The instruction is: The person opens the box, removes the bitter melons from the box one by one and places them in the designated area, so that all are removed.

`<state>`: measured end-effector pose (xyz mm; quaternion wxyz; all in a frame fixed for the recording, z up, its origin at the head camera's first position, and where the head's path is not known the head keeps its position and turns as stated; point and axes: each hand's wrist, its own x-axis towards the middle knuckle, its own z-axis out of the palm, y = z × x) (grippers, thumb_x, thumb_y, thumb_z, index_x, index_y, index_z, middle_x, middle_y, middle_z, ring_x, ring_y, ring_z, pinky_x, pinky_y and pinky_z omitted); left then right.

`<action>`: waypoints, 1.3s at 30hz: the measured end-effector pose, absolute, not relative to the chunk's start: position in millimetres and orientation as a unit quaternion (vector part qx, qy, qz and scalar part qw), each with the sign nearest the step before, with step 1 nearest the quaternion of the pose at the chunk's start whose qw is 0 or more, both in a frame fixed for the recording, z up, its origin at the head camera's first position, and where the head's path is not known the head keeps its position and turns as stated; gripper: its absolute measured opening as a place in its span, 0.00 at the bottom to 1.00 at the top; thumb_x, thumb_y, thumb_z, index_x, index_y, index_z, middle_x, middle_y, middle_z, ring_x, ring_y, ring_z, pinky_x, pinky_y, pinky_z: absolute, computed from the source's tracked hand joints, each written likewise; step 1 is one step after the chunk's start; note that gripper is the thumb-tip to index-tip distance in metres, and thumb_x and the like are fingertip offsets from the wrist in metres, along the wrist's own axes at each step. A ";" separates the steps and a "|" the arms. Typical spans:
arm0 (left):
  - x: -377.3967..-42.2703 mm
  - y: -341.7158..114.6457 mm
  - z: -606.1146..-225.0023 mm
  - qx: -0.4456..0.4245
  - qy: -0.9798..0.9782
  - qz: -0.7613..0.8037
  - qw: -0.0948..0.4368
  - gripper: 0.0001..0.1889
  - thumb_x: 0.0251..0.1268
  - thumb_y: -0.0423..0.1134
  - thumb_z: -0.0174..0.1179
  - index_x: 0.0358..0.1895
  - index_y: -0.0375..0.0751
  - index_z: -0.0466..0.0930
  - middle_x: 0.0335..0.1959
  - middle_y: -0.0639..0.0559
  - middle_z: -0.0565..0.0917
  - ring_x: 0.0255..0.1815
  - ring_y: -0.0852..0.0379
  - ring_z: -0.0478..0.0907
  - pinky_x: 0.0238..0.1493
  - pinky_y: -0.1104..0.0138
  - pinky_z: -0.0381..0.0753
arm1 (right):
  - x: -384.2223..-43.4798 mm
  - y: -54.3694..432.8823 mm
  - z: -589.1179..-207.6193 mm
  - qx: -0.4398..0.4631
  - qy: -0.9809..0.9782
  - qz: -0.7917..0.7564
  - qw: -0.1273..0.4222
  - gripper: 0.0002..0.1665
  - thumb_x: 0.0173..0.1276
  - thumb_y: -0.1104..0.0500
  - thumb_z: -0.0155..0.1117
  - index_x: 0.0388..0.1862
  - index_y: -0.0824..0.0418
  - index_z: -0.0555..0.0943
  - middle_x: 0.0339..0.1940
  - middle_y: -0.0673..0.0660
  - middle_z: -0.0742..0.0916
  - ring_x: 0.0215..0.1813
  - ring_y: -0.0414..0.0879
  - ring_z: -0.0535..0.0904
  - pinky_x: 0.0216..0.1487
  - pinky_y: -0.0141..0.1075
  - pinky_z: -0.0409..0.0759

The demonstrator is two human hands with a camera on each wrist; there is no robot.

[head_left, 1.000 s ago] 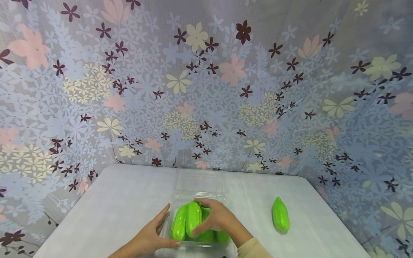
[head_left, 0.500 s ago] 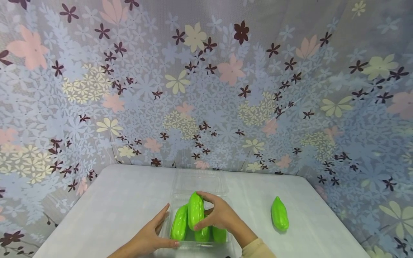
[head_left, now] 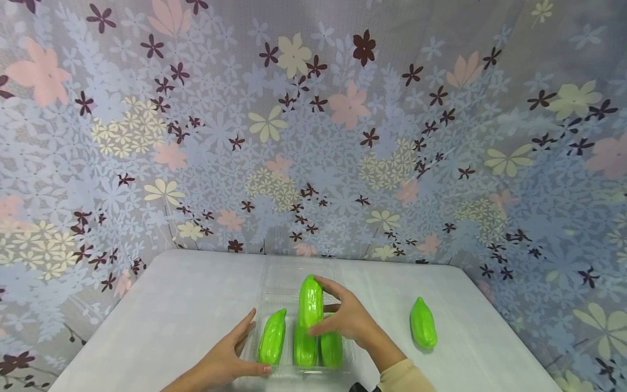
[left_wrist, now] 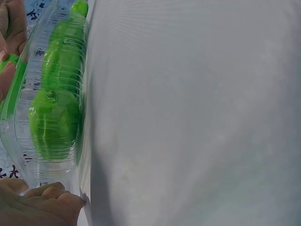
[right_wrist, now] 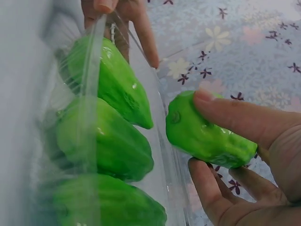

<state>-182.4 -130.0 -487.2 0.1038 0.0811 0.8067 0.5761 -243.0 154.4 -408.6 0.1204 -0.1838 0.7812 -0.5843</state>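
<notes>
White table (head_left: 196, 294), clear box (head_left: 289, 348) w/ 3 green fruits (head_left: 306, 348), R fingers (head_left: 333, 287) holding 4th fruit (head_left: 311, 302), L fingers (head_left: 242, 328) wide

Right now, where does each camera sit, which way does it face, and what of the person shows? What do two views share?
Head: on the head, facing forward and down at the table and flowered backdrop; left hand, right hand and one sleeve show.
Left wrist: on that wrist, facing the side of the clear container; parts of both hands show.
Right wrist: on that wrist, facing the held green object; both hands show.
Both wrist views share the container.
</notes>
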 end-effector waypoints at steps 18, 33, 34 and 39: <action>-181.3 -128.4 -485.0 0.080 0.811 0.572 0.094 0.65 0.47 0.45 0.82 0.83 0.45 0.42 0.76 0.26 0.55 0.75 0.28 0.53 0.71 0.43 0.60 | -252.4 188.9 -398.4 -0.099 0.804 -0.580 0.086 0.67 0.37 0.77 0.84 0.77 0.48 0.68 0.78 0.66 0.64 0.67 0.73 0.70 0.50 0.58 0.84; -179.9 -128.4 -485.6 0.073 0.812 0.571 0.096 0.65 0.47 0.46 0.82 0.83 0.45 0.43 0.76 0.26 0.55 0.75 0.28 0.54 0.71 0.43 0.61 | -266.6 228.9 -410.9 -0.064 0.825 -0.557 0.068 0.70 0.35 0.78 0.84 0.79 0.53 0.64 0.78 0.68 0.63 0.67 0.76 0.68 0.51 0.55 0.84; -179.9 -128.5 -485.6 0.074 0.811 0.573 0.096 0.65 0.47 0.45 0.82 0.83 0.45 0.42 0.76 0.26 0.55 0.75 0.28 0.54 0.71 0.43 0.60 | -267.3 231.8 -413.1 -0.059 0.828 -0.553 0.065 0.70 0.34 0.78 0.84 0.79 0.53 0.64 0.78 0.69 0.64 0.66 0.76 0.69 0.51 0.54 0.84; -180.9 -128.6 -486.5 0.076 0.808 0.577 0.094 0.65 0.47 0.45 0.82 0.83 0.45 0.42 0.76 0.26 0.55 0.75 0.28 0.53 0.71 0.43 0.60 | -270.7 246.4 -423.9 -0.033 0.838 -0.541 0.064 0.71 0.34 0.79 0.84 0.80 0.58 0.62 0.77 0.72 0.63 0.66 0.78 0.68 0.50 0.52 0.85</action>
